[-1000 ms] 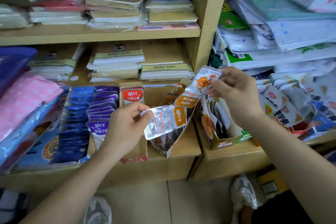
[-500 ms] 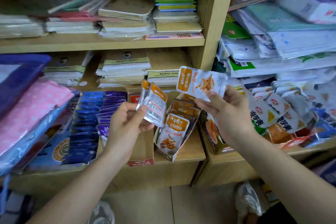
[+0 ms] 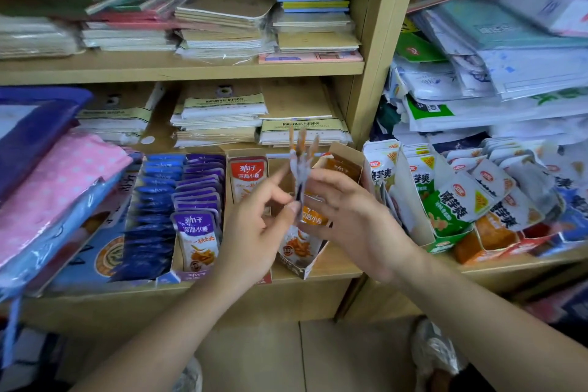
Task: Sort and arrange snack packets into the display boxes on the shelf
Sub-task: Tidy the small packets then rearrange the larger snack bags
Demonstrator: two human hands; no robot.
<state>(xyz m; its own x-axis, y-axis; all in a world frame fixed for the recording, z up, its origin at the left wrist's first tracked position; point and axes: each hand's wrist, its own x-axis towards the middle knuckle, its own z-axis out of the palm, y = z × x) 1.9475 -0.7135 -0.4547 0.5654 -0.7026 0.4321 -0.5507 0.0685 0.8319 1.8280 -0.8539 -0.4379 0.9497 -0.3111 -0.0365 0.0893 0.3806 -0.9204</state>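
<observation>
— Wooden shelf (image 3: 378, 41), notebooks (image 3: 222, 25) on the upper board, snack boxes on the lower one. Where's the stack?

— Between both hands, edge-on to the camera, just above the orange box (image 3: 343, 151). The left hand (image 3: 254, 226) pinches the packets (image 3: 299, 165) low down with its thumb. The right hand (image 3: 353, 219) closes its fingers on the other side. It's blurred, so I can't count them.

— Squaring them up, you'd guess?

— Looks so. The tops fan apart, so I'd tap the bottom edges level and turn every face one way first.

— Then?

— Slide them in upright with the orange ones standing in that box, not beside the red packet (image 3: 248, 175) next door. The box sits askew on the board, so steady it with one hand, or the row may slump.
</observation>
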